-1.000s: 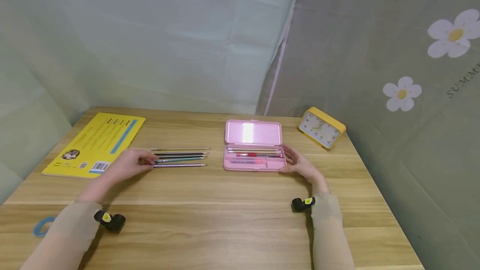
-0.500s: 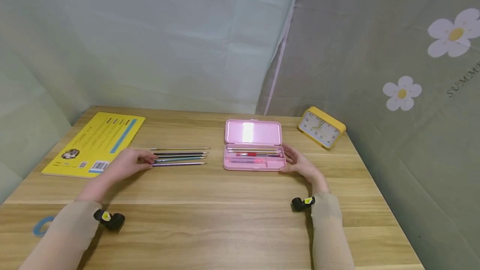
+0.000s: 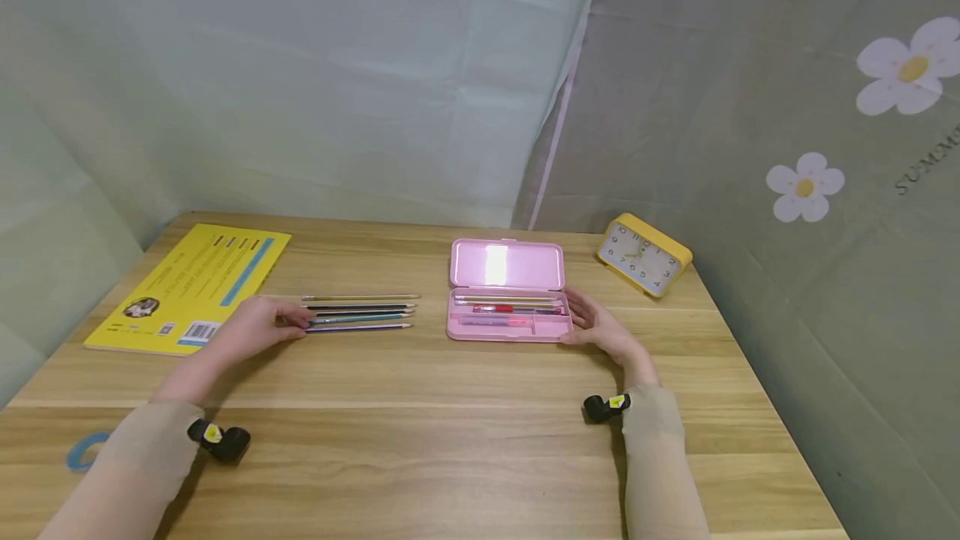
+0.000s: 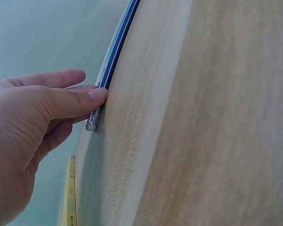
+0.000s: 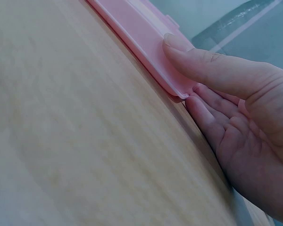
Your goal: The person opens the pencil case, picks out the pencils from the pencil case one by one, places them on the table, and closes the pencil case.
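Observation:
In the head view my left hand [image 3: 258, 327] is at the left ends of several pencils lying side by side on the table. It pinches the nearest one, a dark blue pencil [image 3: 360, 327]; the left wrist view shows the thumb on this pencil [image 4: 119, 61] close to its eraser end. A teal pencil [image 3: 360, 319] lies just beyond. My right hand [image 3: 600, 327] grips the right end of an open pink pencil case [image 3: 551, 328], which contains pencils and pens. In the right wrist view the thumb lies against the case [image 5: 146, 52], fingers at its corner.
A yellow book [image 3: 187, 273] lies at the left, partly behind the left hand. The yellow alarm clock [image 3: 645, 255] stands at the back right. Beside the left sleeve is a blue ring [image 3: 84, 452], partly covered. Curtains hang behind the wooden table [image 3: 420, 440].
The dark blue pencil has shifted slightly away from me, closer to the other pencils, with the left hand on it. My right hand and the case have stayed in place.

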{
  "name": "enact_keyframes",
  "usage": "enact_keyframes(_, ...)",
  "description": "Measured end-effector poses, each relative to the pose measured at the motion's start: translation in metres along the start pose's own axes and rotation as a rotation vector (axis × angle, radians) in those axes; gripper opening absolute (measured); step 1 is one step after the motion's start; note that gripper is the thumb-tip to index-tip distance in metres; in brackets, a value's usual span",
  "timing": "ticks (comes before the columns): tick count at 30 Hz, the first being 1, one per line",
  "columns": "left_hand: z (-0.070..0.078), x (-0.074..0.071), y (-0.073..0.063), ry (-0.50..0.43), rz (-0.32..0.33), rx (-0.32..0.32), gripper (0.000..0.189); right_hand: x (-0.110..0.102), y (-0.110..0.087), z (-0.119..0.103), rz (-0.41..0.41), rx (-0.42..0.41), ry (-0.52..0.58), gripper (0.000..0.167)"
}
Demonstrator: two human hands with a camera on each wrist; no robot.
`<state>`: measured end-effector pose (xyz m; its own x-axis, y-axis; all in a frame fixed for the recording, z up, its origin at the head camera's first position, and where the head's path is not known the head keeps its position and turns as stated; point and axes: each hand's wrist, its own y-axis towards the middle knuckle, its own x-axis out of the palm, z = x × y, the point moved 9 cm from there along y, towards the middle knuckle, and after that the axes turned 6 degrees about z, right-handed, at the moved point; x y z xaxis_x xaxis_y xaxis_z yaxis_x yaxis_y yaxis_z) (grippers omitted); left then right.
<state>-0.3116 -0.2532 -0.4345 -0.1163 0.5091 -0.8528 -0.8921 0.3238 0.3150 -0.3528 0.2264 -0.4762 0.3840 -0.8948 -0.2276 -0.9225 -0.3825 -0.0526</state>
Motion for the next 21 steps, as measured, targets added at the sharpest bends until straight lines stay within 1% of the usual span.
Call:
enact_keyframes(3,0.002,0.0,0.0,-0.004,-0.011,-0.01,0.024,-0.001,0.0,0.001,0.002,0.005,0.001,0.096)
enact_keyframes(7,0.008,0.002,0.002,-0.013,-0.047,-0.013,0.026,-0.001,0.0,0.002,0.0,0.007,-0.007,0.097)
enact_keyframes(12,0.019,0.007,0.008,0.011,-0.078,0.007,0.024,-0.002,0.001,0.002,0.005,0.013,-0.021,0.098)
enact_keyframes(16,0.033,0.01,0.018,-0.006,-0.079,0.044,0.02,-0.002,0.0,0.002,0.012,0.023,-0.022,0.098)
enact_keyframes(19,0.045,0.015,0.029,-0.044,-0.085,0.072,0.02,-0.002,0.0,0.002,0.012,0.024,-0.025,0.098)
enact_keyframes(21,0.052,0.019,0.037,-0.051,-0.08,0.091,0.02,-0.001,0.001,0.002,0.01,0.02,-0.027,0.099)
